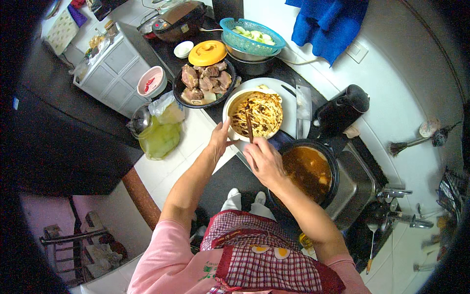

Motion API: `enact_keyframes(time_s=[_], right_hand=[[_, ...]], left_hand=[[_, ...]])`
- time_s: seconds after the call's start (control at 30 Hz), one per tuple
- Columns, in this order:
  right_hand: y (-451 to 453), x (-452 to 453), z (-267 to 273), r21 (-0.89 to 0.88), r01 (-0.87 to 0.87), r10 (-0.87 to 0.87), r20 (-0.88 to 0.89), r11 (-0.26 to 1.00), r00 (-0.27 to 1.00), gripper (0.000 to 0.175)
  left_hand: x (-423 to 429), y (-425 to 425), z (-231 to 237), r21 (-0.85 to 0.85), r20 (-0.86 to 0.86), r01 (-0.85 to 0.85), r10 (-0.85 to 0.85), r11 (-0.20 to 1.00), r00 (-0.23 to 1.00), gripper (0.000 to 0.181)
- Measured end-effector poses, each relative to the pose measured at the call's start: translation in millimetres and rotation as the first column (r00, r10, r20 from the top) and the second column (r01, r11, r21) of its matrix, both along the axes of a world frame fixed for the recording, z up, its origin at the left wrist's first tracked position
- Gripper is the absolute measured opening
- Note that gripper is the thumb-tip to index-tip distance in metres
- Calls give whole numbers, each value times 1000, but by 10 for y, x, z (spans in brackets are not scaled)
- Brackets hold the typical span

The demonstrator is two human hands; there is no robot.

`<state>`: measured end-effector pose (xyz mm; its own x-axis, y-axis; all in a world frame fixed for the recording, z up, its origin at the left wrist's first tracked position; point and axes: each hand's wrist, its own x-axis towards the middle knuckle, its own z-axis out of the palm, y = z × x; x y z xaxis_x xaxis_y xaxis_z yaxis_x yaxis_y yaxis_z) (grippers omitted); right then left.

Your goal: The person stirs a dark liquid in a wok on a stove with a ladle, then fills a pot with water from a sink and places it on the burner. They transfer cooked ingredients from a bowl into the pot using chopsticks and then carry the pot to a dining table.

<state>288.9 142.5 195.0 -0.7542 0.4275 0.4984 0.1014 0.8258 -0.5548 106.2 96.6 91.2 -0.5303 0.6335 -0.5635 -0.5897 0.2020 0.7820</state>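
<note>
My left hand [219, 139] rests against the near left wall of a cream bowl [235, 96], steadying it. Inside the bowl lie pale shreds streaked with dark sauce [270, 110]. Dark chopsticks [249, 125] are gripped in my right hand [263, 158], their tips down in the shreds. The bowl stands on a round white board [290, 92], with a cleaver [303, 104] to its right. Beyond the bowl on the left, a black pot [177, 93] holds chunks of meat [207, 81], a yellow lid [208, 52] leaning at its far rim.
A pot of brown broth [308, 171] stands near my right forearm, beside a steel sink [352, 180]. A blue colander [253, 44] of sliced green vegetable, a rice cooker [180, 22], a pink-white bowl [161, 86] and a black canister [341, 106] surround the work area.
</note>
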Motion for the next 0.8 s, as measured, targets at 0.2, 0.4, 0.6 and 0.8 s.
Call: enact_keyframes(time_s=[0.2, 0.4, 0.6, 0.8], right_hand=[[257, -946, -571, 98, 182, -197, 187, 978, 962, 9], [-35, -1285, -440, 175, 310, -354, 357, 935, 864, 46], [-446, -471, 360, 89, -11, -10, 226, 996, 974, 53], [-283, 976, 397, 7, 407, -362, 476, 913, 802, 53]], left_hand=[[458, -674, -206, -89, 221, 7, 13, 996, 975, 67], [762, -1236, -283, -201, 422, 346, -238, 916, 875, 56], [771, -1112, -104, -62, 45, 504, -502, 862, 864, 39], [870, -896, -24, -123, 125, 494, -481, 861, 868, 44]])
